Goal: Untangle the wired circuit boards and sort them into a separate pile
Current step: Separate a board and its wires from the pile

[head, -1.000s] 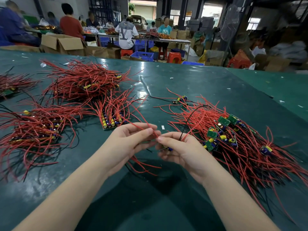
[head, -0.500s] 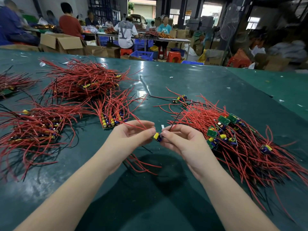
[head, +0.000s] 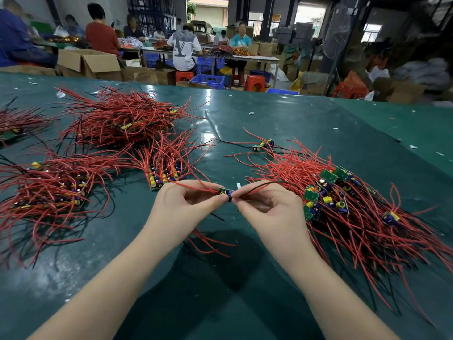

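Head view looks down on a dark green bench strewn with red-wired circuit boards. Both hands meet at the centre, just above the bench surface. The left hand and the right hand each pinch one small circuit board between thumb and fingertips, one hand at either end of it, the other fingers loosely curled. Red wires run from the board leftward over the left hand, and red and black wires run rightward over the right hand toward the tangled pile lying just beside the right wrist, where green boards with yellow and blue parts show among the wires. Near the left hand lies a small sorted bunch with its boards lined up side by side. Farther left sit two larger piles, well apart from the tangled one. A few loose boards lie beyond the hands. Behind the bench, people sit at other tables among cardboard boxes and red stools.
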Motion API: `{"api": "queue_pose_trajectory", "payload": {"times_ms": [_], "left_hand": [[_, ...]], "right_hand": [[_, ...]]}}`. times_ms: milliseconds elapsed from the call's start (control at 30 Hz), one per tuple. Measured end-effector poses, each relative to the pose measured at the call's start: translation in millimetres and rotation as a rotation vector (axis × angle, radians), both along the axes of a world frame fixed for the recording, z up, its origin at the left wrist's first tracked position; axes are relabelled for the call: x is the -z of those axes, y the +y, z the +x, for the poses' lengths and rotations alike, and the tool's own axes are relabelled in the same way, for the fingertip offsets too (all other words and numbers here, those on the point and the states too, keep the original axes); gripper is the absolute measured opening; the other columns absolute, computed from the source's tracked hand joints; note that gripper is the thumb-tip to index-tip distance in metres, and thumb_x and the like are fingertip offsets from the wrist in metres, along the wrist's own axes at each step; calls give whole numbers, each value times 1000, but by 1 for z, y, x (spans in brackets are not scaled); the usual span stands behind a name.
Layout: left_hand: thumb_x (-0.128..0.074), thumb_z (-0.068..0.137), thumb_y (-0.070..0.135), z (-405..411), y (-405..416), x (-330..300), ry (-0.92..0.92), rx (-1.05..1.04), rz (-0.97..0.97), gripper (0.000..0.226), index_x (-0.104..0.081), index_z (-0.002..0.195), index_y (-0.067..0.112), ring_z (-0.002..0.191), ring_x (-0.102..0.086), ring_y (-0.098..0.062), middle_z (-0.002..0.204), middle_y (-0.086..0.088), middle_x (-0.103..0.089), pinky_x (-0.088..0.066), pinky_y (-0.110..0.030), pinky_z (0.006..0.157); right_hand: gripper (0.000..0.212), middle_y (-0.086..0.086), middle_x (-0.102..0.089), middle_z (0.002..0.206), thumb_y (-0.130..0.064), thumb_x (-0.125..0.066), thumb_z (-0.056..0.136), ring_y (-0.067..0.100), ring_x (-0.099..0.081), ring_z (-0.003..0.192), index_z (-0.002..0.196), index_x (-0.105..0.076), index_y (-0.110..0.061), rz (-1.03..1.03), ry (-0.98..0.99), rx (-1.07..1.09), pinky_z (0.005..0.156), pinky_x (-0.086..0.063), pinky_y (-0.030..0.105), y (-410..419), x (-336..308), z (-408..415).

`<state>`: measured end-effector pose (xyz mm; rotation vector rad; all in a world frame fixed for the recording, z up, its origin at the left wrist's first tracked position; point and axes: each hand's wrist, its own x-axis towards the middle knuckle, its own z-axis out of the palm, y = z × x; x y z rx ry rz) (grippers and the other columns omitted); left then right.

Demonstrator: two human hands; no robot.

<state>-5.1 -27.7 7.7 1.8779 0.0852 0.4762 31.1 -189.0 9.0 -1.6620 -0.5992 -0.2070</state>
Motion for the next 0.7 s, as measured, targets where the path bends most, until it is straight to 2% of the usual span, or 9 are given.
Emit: {"api": "queue_pose_trajectory", "payload": {"times_ms": [67,133,167,267,367,500,567,700], "left_hand": [[-78,76,15,0,-2,0,2,28,-99,7,-75,79,21,72,-70,-4,76,8,-75,-53,-13,67],[-77,74,13,0,-5,-2,16,98,-335,8,-75,82,14,77,-72,-10,82,-2,-76,-54,-17,68],[-76,70,16,1,-6,-2,21,124,-446,17,-75,85,9,80,-72,-14,86,-7,-76,-55,-18,69],[-72,67,17,1,-5,-3,38,187,-666,34,-70,93,-3,83,-72,-17,92,-15,-75,-55,-18,67],[-69,70,14,1,-6,-4,53,235,-725,31,-70,94,-4,82,-72,-16,91,-15,-74,-55,-16,65],[-69,67,16,0,-5,-5,69,295,-764,21,-77,82,4,81,-72,-15,91,-15,-74,-55,-17,66],[-70,67,18,-1,-4,-6,69,322,-765,19,-79,80,8,81,-72,-14,90,-13,-75,-55,-17,67],[-74,63,18,-2,-7,-6,14,271,-722,21,-77,80,7,80,-72,-16,88,-14,-75,-56,-18,67]], "right_hand": [[31,0,-72,82,9,-70,77,10,-70,78,74,-72,-22,35,7,5,74,-53,17,0,-2,-1],[30,1,-74,79,8,-72,77,12,-71,76,73,-72,-22,84,34,14,72,-53,18,0,-4,0],[27,1,-74,77,7,-73,76,14,-71,74,73,-73,-20,110,63,11,72,-54,20,0,-5,1],[19,7,-74,76,6,-72,76,18,-71,74,75,-72,-12,318,323,-94,72,-57,25,0,-8,3],[12,11,-73,77,2,-72,67,17,-71,73,70,-74,-10,549,603,-232,67,-55,20,0,-10,4],[13,9,-74,76,-2,-72,59,14,-72,69,63,-76,-13,641,780,-305,62,-55,17,-1,-13,6],[13,8,-74,75,-1,-72,58,14,-72,68,63,-76,-13,655,802,-321,60,-55,17,-2,-14,6],[10,11,-72,76,-2,-72,61,17,-70,66,66,-75,-10,605,707,-270,61,-55,19,-2,-11,6]]}}
